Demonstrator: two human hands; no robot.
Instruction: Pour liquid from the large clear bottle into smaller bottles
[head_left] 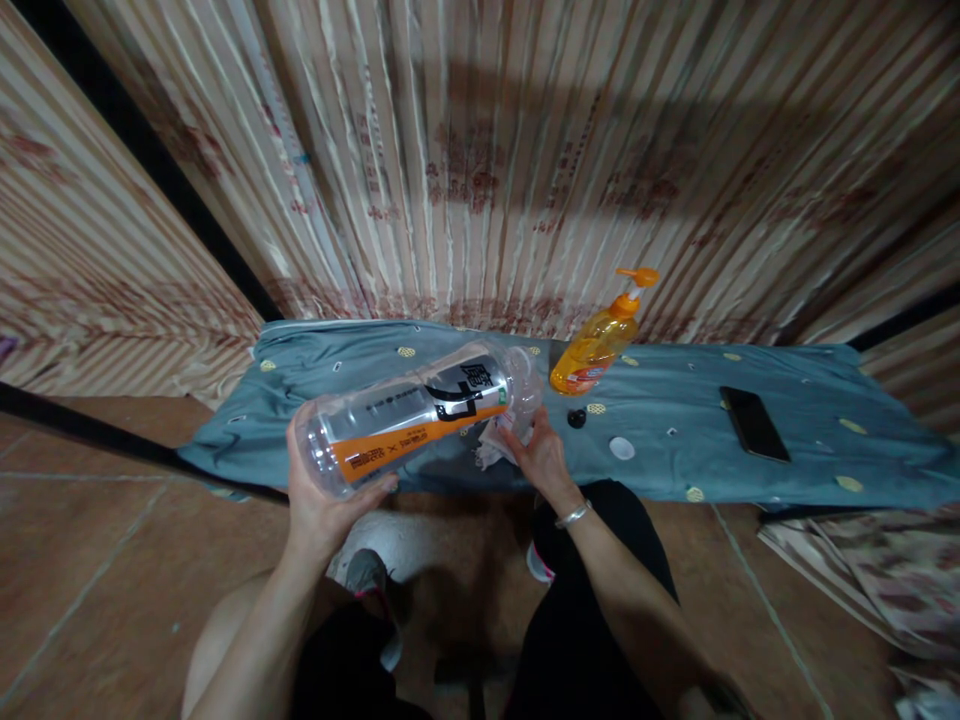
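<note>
Gripping bottle point(409, 420) | left hand point(319, 510) | cloth point(493, 446) in right hand point(546, 462), partly hidden

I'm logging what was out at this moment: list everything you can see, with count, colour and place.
Large bottle: one, clear with silver-orange label, in the hands
Crumpled cloth: one, whitish, at the right hand
Pump bottle: one, orange, on the sheet
Small object: one, black, on the sheet
Disc: one, white, on the sheet
Phone: one, black, sheet's right
Sheet: one, blue-grey, centre
Curtain: pinkish-beige, behind
Bars: at least three, dark, both sides
Fabric: patterned, lower right
Floor: brown, below
Shoes: two, greyish, below
Bracelet: one, silvery, right wrist
Left hand, right hand: bare, bottle's ends
Legs: two, black-clad, below
</note>
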